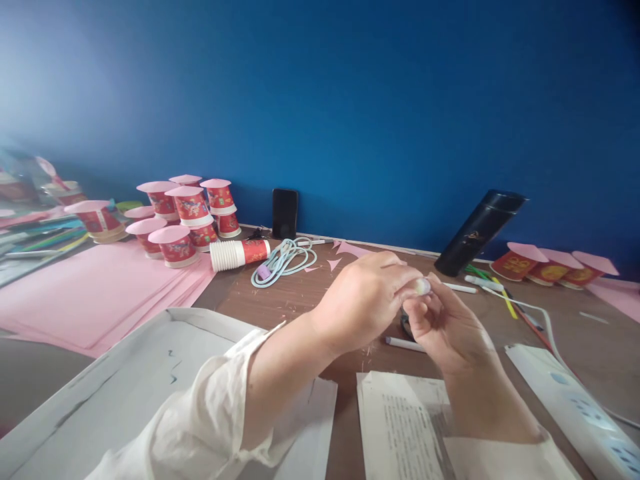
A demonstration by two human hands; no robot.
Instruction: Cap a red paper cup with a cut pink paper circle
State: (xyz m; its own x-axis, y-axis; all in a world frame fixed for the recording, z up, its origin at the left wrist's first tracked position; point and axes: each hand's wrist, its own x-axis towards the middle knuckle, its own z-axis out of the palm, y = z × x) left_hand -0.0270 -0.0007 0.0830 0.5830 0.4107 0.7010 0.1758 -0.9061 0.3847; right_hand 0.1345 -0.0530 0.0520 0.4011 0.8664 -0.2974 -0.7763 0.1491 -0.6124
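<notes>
Above the brown table, my left hand (357, 300) and my right hand (453, 327) meet at their fingertips. The fingers of both are bent inward and pinched together. A small pale spot shows at the left thumb tip; whether it is the nail or a tiny object, I cannot tell. Anything held between the fingers is hidden. Just below them lies a white pen (403, 344), partly covered by my right hand. Close by, a dark rounded object (405, 324) shows only in part. Printed sheets (400, 427) lie below my right wrist.
Red paper cups with pink paper tops (187, 207) stand stacked at left, behind pink sheets (100, 287). A cup stack (240, 255) lies beside a coiled cable (287, 260). A phone (285, 213) leans on the wall. Right: black bottle (477, 233), power strip (575, 407). Front left: white tray (173, 313).
</notes>
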